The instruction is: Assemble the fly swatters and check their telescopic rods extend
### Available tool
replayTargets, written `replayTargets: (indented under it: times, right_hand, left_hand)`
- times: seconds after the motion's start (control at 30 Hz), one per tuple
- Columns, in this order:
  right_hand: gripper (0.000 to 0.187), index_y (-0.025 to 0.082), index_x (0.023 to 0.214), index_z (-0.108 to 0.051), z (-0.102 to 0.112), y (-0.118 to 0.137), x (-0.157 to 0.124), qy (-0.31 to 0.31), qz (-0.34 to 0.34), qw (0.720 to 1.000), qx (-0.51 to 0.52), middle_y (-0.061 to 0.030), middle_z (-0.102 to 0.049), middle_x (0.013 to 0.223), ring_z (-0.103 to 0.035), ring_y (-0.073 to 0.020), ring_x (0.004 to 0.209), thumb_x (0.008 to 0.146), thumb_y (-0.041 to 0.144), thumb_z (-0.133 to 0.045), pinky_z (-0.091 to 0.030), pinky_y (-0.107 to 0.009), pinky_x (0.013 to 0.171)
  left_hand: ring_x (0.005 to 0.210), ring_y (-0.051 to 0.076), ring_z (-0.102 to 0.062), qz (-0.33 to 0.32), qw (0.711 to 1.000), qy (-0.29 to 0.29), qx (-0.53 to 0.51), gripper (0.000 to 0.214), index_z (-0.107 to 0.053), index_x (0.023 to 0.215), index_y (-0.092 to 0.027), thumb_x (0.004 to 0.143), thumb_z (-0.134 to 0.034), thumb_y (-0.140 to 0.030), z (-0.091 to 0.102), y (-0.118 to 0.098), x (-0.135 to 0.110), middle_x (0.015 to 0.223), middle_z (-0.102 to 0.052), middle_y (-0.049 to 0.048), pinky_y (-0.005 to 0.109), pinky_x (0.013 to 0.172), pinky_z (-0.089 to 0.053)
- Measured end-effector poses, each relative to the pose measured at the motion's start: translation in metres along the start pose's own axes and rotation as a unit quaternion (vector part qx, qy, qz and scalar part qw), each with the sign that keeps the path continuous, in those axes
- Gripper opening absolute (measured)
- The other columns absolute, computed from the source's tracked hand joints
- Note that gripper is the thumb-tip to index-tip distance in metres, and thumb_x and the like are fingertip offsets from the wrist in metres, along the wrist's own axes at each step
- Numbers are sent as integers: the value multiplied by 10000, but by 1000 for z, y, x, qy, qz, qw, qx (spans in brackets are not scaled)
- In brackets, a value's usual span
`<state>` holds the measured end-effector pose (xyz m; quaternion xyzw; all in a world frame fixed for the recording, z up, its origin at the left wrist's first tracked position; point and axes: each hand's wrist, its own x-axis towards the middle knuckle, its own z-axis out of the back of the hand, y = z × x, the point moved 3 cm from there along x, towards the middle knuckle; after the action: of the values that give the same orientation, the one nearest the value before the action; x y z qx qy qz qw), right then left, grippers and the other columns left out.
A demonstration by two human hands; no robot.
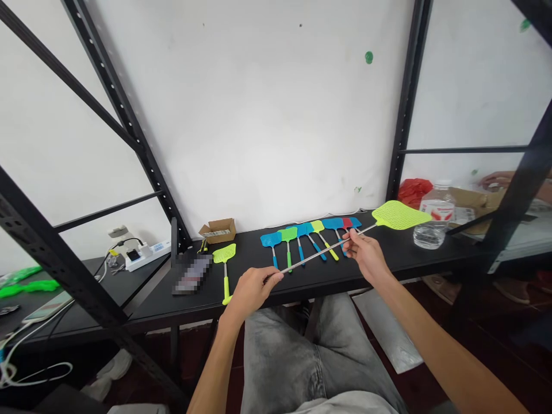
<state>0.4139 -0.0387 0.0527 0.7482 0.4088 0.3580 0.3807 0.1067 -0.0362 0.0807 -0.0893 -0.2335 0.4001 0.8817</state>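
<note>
A yellow-green fly swatter (401, 215) with a long thin metal rod is held slantwise above the black table, its head up at the right. My left hand (255, 290) is closed around the lower left end of the rod; the handle is hidden there. Nearer the head, the fingers of my right hand (365, 254) pinch the rod. Behind it, several shorter swatters lie in a row, among them a blue swatter (271, 240), a green swatter (288, 234) and a partly covered red swatter (347, 222). Left of my left hand lies another yellow-green swatter (225, 253).
A small open cardboard box (219, 231) stands at the back left, near a blurred-out flat object (192, 275). Black metal posts (403, 103) frame the table. A plastic bottle (434, 215) and red bag (414, 191) are at right, with another person's hand (495, 180) beyond. A power strip (149, 255) sits left.
</note>
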Motion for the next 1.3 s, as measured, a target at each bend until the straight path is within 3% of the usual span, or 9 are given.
replayTargets:
  times: [0.23,0.43,0.6,0.8,1.0,1.3]
  right_hand:
    - [407,161,844,-717,-20,-4,-11,62,-8,998,3,-12,-563,612,-532,-115,551,756,558,-726,-376,-222,466]
    - [454,159,842,-708,-53,-30,-38,148,-49,986,-59,-46,-623,671,-562,-127,559,791,608,-657,-377,-227,467]
    - [467,166,880,-714,-71,-46,-57,224,-78,969,-70,-51,-647,716,-569,-121,573,816,618,-617,-388,-222,477]
    - [482,153,813,-735,-66,-43,-50,186,-55,978,-83,-87,-681,720,-581,-138,604,775,627,-657,-390,-232,486]
    - [493,150,756,-742,-62,-36,-44,144,-44,985,-88,-107,-700,695,-588,-153,604,736,639,-683,-385,-236,479]
    - [475,137,725,-731,-24,-9,-14,46,-6,996,-72,-105,-681,658,-594,-164,596,699,611,-741,-394,-245,472]
  left_hand:
    - [629,154,-505,20,999,-33,12,340,-667,912,-256,962,-415,-479,5,-10,-2,648,-593,-14,243,580,-249]
    - [669,154,-546,15,999,-46,25,170,-619,901,-250,919,-522,-389,-8,-23,1,718,-639,-20,238,587,-251]
    - [622,148,-530,8,999,-32,37,184,-622,930,-261,937,-495,-394,-14,-29,1,665,-614,-27,243,566,-225]
    - [602,143,-488,-3,1000,-15,24,377,-621,762,-223,968,-408,-457,-13,-28,2,645,-586,-2,243,556,-221]
    - [590,137,-436,-17,1000,-5,-8,439,-631,751,-205,972,-373,-484,-12,-26,3,613,-530,-3,238,568,-247]
    - [576,110,-300,0,996,45,-76,518,-553,650,-168,926,-394,-576,8,4,-2,580,-360,-31,240,554,-226]
